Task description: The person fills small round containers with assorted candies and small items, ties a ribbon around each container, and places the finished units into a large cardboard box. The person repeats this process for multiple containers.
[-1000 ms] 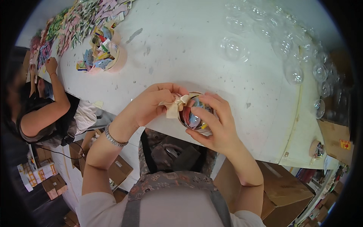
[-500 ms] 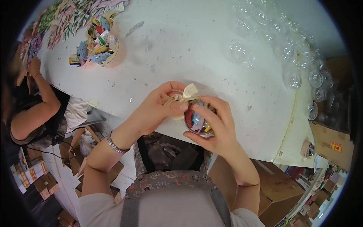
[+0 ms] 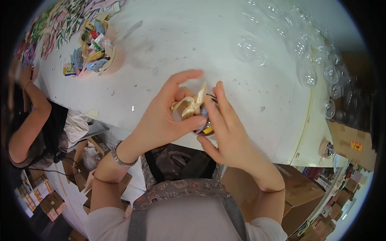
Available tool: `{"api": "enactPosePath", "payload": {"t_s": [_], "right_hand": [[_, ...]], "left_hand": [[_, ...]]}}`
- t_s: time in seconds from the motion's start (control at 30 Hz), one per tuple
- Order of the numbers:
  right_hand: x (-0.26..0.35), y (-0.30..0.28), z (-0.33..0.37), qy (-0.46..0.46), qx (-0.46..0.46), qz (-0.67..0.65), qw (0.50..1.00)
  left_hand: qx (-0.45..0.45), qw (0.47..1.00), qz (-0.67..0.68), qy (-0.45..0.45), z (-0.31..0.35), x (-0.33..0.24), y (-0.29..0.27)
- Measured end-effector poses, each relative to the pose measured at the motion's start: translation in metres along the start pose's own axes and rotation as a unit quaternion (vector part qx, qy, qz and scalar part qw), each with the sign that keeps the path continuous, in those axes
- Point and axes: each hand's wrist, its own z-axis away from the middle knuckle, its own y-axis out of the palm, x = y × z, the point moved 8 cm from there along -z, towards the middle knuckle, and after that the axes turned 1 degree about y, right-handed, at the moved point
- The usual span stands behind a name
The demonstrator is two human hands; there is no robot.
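A small round clear plastic cup filled with colourful items, yellow and purple among them, is between my hands just above the table's near edge. At its left side sits a cream ribbon bow, one loop standing up. My left hand curls around the bow side, its thumb pressed on the cup and its index finger raised clear. From the right, my right hand grips the cup, thumb at the near rim and fingers along its far side. Part of the cup is hidden behind the fingers.
Clear plastic domes lie along the right of the white table. Pink tubs of colourful packets and a heap of patterned strips occupy the far left. A co-worker's arm is at left. Cardboard boxes stand below the right edge.
My left index finger has lifted off the bow and stretched out. The cup and bow have turned and shifted slightly left. My right fingers have straightened along the cup.
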Motion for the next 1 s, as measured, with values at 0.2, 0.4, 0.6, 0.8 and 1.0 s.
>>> {"api": "enactPosePath", "payload": {"t_s": [0.2,0.4,0.6,0.8,1.0], "right_hand": [[-0.021,-0.005,-0.004,0.041,0.085,-0.127,0.987],[-0.034,-0.013,-0.026,0.04,0.055,-0.137,0.988],[-0.04,-0.011,-0.027,0.046,0.007,-0.134,0.99],[-0.064,-0.007,-0.024,0.034,0.03,-0.241,0.969],[-0.072,0.003,-0.018,0.107,0.069,-0.296,0.947]], "left_hand": [[0.133,0.984,-0.1,0.058,-0.011,-0.014,0.008],[0.126,0.965,-0.192,0.122,-0.017,-0.032,0.01],[0.056,0.957,-0.235,0.161,-0.012,-0.022,-0.001],[0.124,0.955,-0.247,0.11,-0.014,0.005,-0.005],[0.064,0.978,-0.179,0.089,-0.009,0.018,0.003]]}}
